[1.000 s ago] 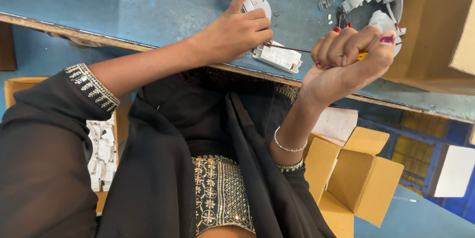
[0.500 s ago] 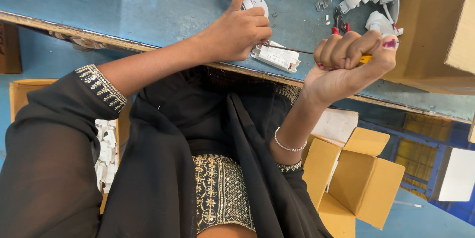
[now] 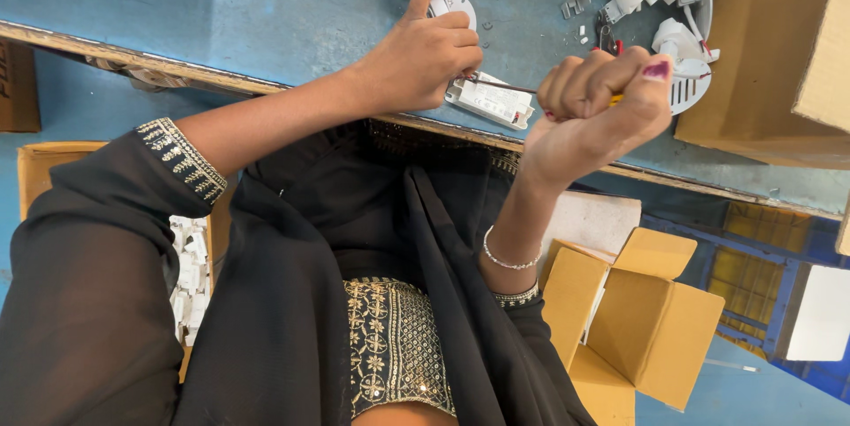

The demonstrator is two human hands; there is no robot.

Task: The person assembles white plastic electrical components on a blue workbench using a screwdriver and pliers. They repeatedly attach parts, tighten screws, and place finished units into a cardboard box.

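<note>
My left hand (image 3: 425, 58) pins a round white fitting (image 3: 456, 8) to the counter (image 3: 266, 10); my right hand (image 3: 598, 103) is fisted round a screwdriver (image 3: 505, 85) – its shaft now reaches in under the left fingers, closer than a second ago. The white driver box (image 3: 491, 100) lies between them – work is mid-screw

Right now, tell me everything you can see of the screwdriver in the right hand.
Only parts of the screwdriver show: a thin dark metal shaft and a sliver of yellow handle. The right hand is fisted round the handle, hiding most of it. The shaft lies nearly level above the blue table, pointing toward the left hand, where its tip disappears.
</note>
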